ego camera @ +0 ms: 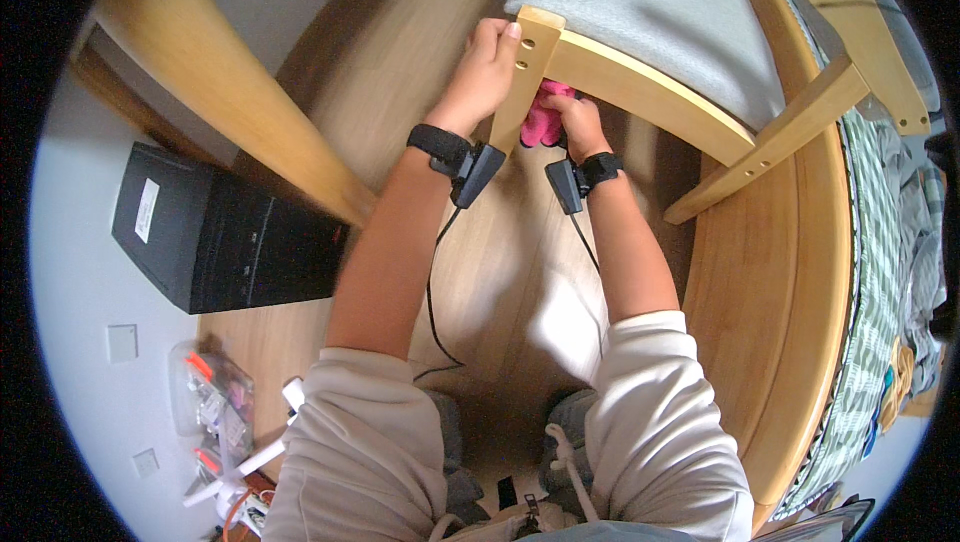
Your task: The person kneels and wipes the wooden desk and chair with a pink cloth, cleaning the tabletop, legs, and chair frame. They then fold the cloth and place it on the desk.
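Observation:
In the upper middle, a wooden chair has a grey padded seat [637, 1] above a curved wooden rail [645, 95]. My left hand [484, 73] grips the near chair leg [527, 54] at its upper end, thumb beside two round holes. Just to the right, under the rail, my right hand [581, 121] holds a bunched pink cloth [546, 118] with dark edges against or close beside that same leg. How far the cloth wraps around the leg is hidden. Both wrists wear black straps with small black cabled devices.
A black computer case [247, 234] stands at left, beyond a thick wooden leg [247, 84]. Below it is a clear plastic box [217, 407] of small items. Along the right runs a wooden bed frame [802, 302] with a green checked cover [840, 317]. Black cables [430, 294] hang beside my arms.

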Demonstrator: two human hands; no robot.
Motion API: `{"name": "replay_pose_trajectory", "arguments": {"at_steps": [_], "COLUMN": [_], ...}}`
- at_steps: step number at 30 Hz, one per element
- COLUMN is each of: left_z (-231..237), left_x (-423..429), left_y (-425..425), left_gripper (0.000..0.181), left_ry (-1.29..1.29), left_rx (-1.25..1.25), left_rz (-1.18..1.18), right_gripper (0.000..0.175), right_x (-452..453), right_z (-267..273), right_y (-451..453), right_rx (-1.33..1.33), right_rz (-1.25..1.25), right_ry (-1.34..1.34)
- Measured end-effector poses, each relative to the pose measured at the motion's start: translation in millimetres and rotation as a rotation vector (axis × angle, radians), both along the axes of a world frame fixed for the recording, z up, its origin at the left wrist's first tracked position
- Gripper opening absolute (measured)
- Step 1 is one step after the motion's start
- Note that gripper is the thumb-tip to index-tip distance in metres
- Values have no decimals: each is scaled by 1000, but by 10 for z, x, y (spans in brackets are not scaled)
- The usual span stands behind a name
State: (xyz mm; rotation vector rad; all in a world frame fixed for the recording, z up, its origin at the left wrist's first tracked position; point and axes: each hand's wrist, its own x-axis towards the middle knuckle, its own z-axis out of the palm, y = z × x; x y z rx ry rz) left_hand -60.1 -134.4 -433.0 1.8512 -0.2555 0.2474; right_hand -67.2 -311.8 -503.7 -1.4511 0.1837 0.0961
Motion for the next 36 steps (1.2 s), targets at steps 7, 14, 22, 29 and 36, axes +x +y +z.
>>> {"name": "replay_pose_trajectory", "arguments": {"at_steps": [7, 14, 22, 29, 36], "left_z": [-322, -752, -1132, -1406, -1505], "left_x": [-160, -127, -74, -120, -251], "left_y": [160, 98, 62, 177, 292], "left_gripper": [34, 41, 37, 46, 43], "left_ry": [216, 338, 427, 476, 616], "left_rx": [-323, -286, -265, -288, -190], "left_rz": [64, -6, -14, 13, 56], "right_gripper": [10, 7, 20, 30, 6], "right_x": [156, 338, 265, -45, -145], "right_z": [-50, -343, -790, -766, -965], "right_y": [33, -20, 49, -9, -286], "right_rx": [-163, -279, -480, -497, -232], "right_rz": [42, 92, 84, 137, 199], "right_ry": [64, 111, 94, 97, 291]}}
